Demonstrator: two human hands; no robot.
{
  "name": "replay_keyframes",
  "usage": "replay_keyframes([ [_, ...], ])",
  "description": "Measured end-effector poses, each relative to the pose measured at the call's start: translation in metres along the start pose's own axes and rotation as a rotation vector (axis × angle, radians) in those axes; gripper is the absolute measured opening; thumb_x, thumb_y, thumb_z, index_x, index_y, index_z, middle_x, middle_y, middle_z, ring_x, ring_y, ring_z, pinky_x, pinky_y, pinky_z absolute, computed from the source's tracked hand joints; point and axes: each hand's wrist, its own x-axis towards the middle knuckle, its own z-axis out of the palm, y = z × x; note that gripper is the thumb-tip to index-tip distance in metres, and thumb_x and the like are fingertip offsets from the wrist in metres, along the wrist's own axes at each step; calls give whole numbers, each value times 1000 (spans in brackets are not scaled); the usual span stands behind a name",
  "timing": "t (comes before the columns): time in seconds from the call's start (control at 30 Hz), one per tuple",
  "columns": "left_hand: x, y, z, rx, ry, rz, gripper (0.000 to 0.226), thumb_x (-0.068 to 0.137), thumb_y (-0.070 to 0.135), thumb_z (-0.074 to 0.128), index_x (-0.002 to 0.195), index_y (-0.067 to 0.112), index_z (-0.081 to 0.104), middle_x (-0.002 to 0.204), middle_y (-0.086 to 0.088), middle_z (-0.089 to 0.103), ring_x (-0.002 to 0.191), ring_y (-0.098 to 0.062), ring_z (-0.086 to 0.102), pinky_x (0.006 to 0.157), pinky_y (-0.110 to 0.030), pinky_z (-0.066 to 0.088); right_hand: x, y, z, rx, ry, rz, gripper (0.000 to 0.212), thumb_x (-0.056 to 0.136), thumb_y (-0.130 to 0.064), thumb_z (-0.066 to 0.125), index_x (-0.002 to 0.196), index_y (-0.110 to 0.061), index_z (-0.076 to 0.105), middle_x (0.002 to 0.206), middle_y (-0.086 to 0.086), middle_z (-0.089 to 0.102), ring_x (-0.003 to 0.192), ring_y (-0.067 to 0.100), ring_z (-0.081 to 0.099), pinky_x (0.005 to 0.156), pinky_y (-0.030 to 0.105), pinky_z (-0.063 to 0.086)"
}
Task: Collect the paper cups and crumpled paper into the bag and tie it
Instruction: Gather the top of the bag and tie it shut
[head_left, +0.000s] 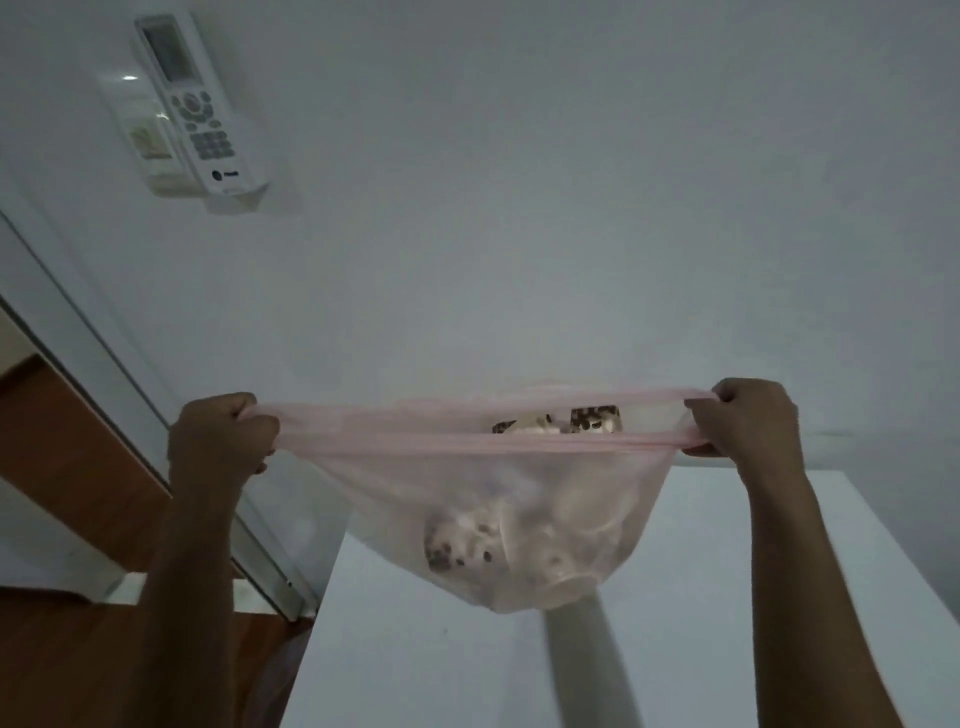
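A thin pink plastic bag hangs in the air above the white table, its mouth stretched wide between my hands. My left hand grips the left end of the rim in a fist. My right hand grips the right end the same way. Inside the bag lie paper cups with a dark speckled print and pale crumpled paper; a speckled cup shows at the bag's mouth. The bag's bottom hangs just above the tabletop.
A white wall fills the background. A white remote control sits in a wall holder at the upper left. A white door frame and brown wooden floor lie to the left of the table.
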Motion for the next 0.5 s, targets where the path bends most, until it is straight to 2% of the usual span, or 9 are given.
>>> replay_keyframes([
  [0.07, 0, -10, -3, -31, -2, -25, 14, 58, 20, 54, 55, 30, 64, 51, 7, 59, 46, -20, 61, 59, -48, 60, -1, 2, 9, 10, -7, 4, 14, 78, -2, 60, 65, 2, 61, 61, 16, 61, 57, 30, 67, 59, 38, 59],
  [0.1, 0, -15, -2, -78, -9, -43, 6, 59, 17, 55, 60, 21, 60, 64, -3, 58, 52, -24, 60, 52, -45, 60, -1, 3, 13, 36, -27, 23, 15, 79, -1, 60, 64, 1, 59, 60, 15, 59, 58, 31, 65, 62, 42, 60],
  [0.17, 5, -27, -1, -226, -76, -108, 13, 66, 6, 64, 76, 5, 56, 80, -14, 50, 69, -30, 55, 42, -30, 56, -1, 2, 19, 141, -140, 104, 13, 82, 0, 60, 70, 3, 59, 67, 17, 59, 58, 31, 64, 55, 40, 60],
  [0.27, 8, -44, -4, -445, -283, -133, 12, 85, -9, 56, 78, -2, 49, 75, -14, 56, 85, -30, 52, 51, -18, 54, -2, 0, 27, 349, -322, 148, 10, 85, -4, 62, 80, 4, 60, 74, 17, 58, 64, 30, 59, 48, 28, 55],
  [0.33, -1, -50, -1, -693, -430, -96, 24, 81, 14, 72, 81, 3, 51, 85, -4, 72, 97, -30, 58, 66, -21, 55, -7, 6, 31, 500, -374, 96, 9, 89, -4, 59, 88, 5, 62, 78, 16, 60, 73, 30, 60, 55, 29, 55],
  [0.4, -13, -58, 9, -786, -536, -10, 73, 49, 52, 91, 99, 8, 60, 102, -5, 72, 98, -20, 66, 78, -26, 55, -14, 23, 34, 618, -404, 20, 14, 91, -5, 59, 102, 0, 66, 94, 11, 69, 91, 32, 64, 68, 31, 56],
  [0.43, -21, -65, 15, -754, -607, 39, 87, 44, 62, 89, 112, 13, 63, 110, -3, 71, 99, -13, 67, 83, -25, 54, -18, 36, 37, 682, -432, -20, 25, 90, -12, 63, 115, -6, 65, 109, 6, 70, 106, 29, 64, 79, 34, 54],
  [0.47, -28, -74, 23, -616, -672, 99, 94, 51, 66, 84, 128, 18, 59, 124, 4, 66, 111, -8, 63, 92, -23, 51, -21, 50, 39, 740, -483, -52, 46, 86, -26, 70, 129, -14, 59, 126, 0, 65, 121, 23, 59, 92, 38, 50],
  [0.5, -34, -85, 34, -444, -724, 176, 104, 58, 67, 80, 144, 22, 43, 142, 6, 54, 128, -9, 52, 102, -26, 45, -25, 63, 41, 761, -564, -71, 75, 76, -44, 78, 141, -23, 48, 140, -6, 56, 131, 16, 52, 101, 39, 43],
])
